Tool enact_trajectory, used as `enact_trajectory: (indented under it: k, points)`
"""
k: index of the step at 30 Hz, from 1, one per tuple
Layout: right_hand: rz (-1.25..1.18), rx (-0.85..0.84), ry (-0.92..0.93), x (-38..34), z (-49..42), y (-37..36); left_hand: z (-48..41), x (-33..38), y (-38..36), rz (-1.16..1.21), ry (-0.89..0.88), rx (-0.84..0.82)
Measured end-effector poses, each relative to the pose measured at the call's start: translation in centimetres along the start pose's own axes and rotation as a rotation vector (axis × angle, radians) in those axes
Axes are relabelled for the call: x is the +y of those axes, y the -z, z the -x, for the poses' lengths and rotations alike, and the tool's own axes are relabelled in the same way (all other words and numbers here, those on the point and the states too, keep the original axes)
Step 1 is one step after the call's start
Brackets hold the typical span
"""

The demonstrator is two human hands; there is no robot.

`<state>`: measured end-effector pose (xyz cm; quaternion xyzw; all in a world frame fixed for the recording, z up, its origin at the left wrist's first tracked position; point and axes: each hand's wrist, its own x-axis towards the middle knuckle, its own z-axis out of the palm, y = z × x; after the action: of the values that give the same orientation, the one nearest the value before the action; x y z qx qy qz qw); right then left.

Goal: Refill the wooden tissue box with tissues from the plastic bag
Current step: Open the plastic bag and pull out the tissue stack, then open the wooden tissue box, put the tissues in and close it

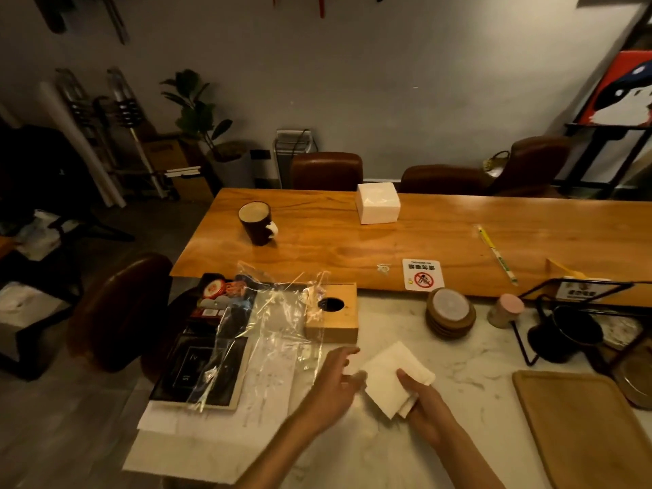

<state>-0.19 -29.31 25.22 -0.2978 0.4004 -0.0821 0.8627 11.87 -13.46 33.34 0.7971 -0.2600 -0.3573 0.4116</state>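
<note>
both bare forearms reach in from the bottom edge and converge toward the middle. the right hand (425, 400) lies palm-up and low, its thumb (405, 379) pressed on top of a folded stack of tissues (391, 379) and its fingers curled beneath it. the left hand (335, 377) is held just beside, back up, fingers loosely spread toward the stack's left edge; motion blur hides whether they touch it.
</note>
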Motion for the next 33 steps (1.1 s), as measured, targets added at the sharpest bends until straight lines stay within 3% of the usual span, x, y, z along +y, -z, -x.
enact_trajectory:
  k: [4, 11, 16, 18, 21, 24, 26, 29, 33]
  points:
    - [0.018, -0.051, 0.076, 0.3, 1.4, 1.0, -3.0, -0.2, -4.8, -0.131, 0.008, -0.137]
    - [0.029, -0.143, 0.087, 0.3, 4.3, 2.8, -3.5, 0.2, -6.6, 0.221, 0.088, -0.413]
    - [0.071, -0.153, 0.078, 0.0, 4.9, 2.7, -4.2, -0.2, -5.7, 0.181, 0.057, -0.485]
    - [0.163, -0.139, 0.118, -0.3, 5.4, 2.9, -4.5, 0.2, -5.6, 0.024, -0.037, -0.472]
    - [0.539, -0.028, 0.262, -0.8, 5.7, 4.1, -4.2, 1.1, -6.2, -0.191, -0.195, -0.319]
    - [0.663, 0.025, 0.348, -0.3, 5.4, 6.5, -3.8, 0.5, -7.3, -0.600, -0.526, -0.152]
    - [0.731, 0.054, 0.389, 0.5, 5.5, 7.6, -3.3, -0.8, -8.7, -0.751, -0.614, -0.111]
    - [0.801, 0.084, 0.392, 2.5, 5.5, 8.4, -2.5, -3.6, -10.7, -0.693, -0.546, -0.158]
    - [0.829, 0.176, 0.400, 3.6, 5.3, 9.1, -1.9, -5.9, -11.7, -0.288, -0.337, -0.175]
